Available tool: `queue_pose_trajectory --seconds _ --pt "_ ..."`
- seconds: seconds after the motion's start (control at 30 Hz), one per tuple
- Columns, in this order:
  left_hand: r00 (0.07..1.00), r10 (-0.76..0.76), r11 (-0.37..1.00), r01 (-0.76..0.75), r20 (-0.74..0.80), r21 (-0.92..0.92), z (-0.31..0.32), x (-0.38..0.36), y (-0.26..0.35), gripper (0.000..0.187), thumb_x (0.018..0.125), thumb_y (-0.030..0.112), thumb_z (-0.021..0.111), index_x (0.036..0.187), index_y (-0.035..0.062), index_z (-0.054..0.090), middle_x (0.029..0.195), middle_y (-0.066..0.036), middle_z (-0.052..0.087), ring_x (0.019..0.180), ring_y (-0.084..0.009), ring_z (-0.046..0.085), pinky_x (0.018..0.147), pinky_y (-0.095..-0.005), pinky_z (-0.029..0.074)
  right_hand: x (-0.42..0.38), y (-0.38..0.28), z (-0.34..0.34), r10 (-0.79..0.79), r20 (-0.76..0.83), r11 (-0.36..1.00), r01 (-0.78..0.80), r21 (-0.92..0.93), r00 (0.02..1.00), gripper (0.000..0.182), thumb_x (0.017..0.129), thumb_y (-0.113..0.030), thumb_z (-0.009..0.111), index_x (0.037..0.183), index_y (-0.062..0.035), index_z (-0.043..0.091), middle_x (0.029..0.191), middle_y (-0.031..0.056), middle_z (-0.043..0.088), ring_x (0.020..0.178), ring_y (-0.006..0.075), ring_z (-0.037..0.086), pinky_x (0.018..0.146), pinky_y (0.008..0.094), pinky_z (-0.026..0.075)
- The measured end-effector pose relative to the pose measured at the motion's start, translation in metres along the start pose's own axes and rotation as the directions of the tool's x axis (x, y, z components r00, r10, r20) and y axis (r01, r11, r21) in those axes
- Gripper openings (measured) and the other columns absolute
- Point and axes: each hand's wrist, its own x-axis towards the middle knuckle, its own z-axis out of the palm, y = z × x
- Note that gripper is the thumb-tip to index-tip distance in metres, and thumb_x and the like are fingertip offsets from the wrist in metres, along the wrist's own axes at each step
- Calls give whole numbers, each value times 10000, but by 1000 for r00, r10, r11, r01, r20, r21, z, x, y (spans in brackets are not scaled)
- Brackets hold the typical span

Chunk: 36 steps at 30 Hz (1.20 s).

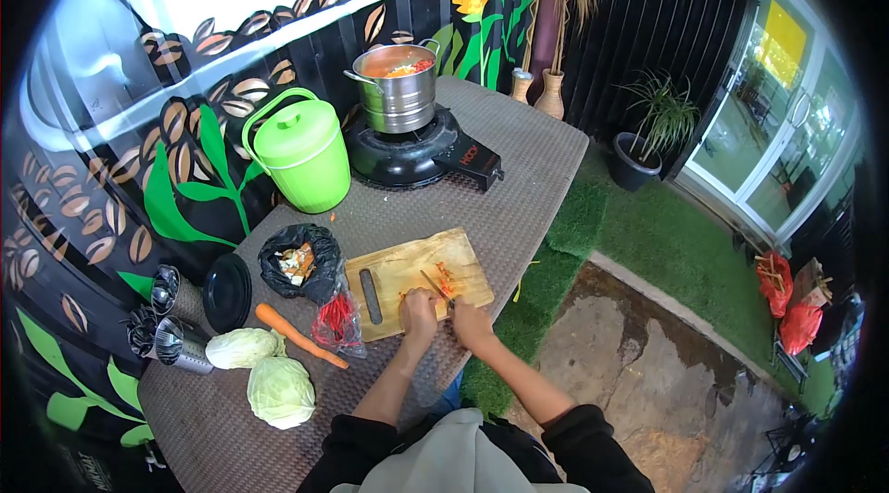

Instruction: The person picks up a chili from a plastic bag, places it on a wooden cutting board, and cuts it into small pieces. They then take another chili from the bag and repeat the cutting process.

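A wooden cutting board [389, 268] with a slot handle lies near the table's front edge. On it are small orange carrot pieces [445, 282]. My right hand [472, 324] is closed round the handle of a knife [431, 284], its blade pointing up and left across the board. Close beside it, my left hand [419, 315] rests on the board with fingers bent together; whatever they hold is hidden. Left of the board lie a whole carrot [301, 336], a plastic bag of red chillies [337, 321] and two cabbages [281, 392].
Behind the board, a steel pot [398, 90] with orange pieces sits on a black portable stove [403, 158]. Left of it stands a green lidded bucket [303, 155]. A black bag of scraps [303, 262], black plates [227, 292] and steel utensil holders [183, 345] stand at left.
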Motion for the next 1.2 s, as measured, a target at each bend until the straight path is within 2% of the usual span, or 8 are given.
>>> queue_pose_trajectory --seconds 0.1,0.27,0.33,0.43,0.63,0.87,1.07,1.2 --pt "999 -32 999 32 18 2 2 1 -1 54 705 -20 667 752 -14 692 748 -186 638 716 -334 600 647 -407 476 -6 -6 3 101 -2 994 -100 49 995 304 941 -307 488 997 -8 500 861 258 648 826 407 659 703 494 531" --pt "999 51 999 -51 -10 -16 5 -3 -10 81 698 32 657 757 6 706 761 -200 634 777 -351 606 704 -431 485 10 2 -5 -37 -51 999 38 22 998 279 940 -292 497 993 -19 481 819 240 654 804 414 657 695 499 527" --pt "992 -108 994 105 68 40 2 -1 -5 96 701 38 665 781 20 715 765 -195 633 780 -341 612 706 -425 488 8 5 -7 -41 -57 999 40 -13 998 278 937 -294 502 979 -19 489 809 226 660 776 391 668 666 471 538" --pt "981 -166 985 161 104 57 0 2 -2 90 709 41 663 778 25 717 759 -193 633 772 -336 614 704 -421 492 -3 1 -2 1 -62 1000 -2 -23 998 283 934 -296 505 982 -17 509 817 222 664 779 367 677 662 446 547" --pt "996 -37 999 34 76 41 1 3 -3 72 725 62 666 752 13 712 737 -197 631 749 -351 611 695 -428 490 7 -4 -4 98 9 994 -99 50 995 308 941 -312 496 1012 -15 530 885 244 659 858 384 667 741 466 531" --pt "990 -95 995 95 108 3 0 3 1 75 737 60 661 757 4 707 721 -200 619 740 -359 603 679 -439 476 -5 -12 -19 105 51 993 -107 43 993 344 944 -327 491 1058 -5 531 916 258 653 917 401 651 793 485 514" --pt "990 -109 994 109 86 2 5 0 2 87 745 58 647 745 -19 689 752 -206 615 761 -364 596 693 -436 471 -11 -13 9 138 -94 989 -133 60 986 222 926 -216 475 1015 -14 494 812 223 671 765 397 677 674 465 555" --pt "990 -67 992 53 124 115 5 -2 1 97 746 72 656 778 -13 690 831 -207 622 818 -377 590 728 -455 475 -3 -12 20 130 -80 989 -124 78 988 285 942 -287 491 1043 -20 485 832 253 658 786 426 660 692 513 530"
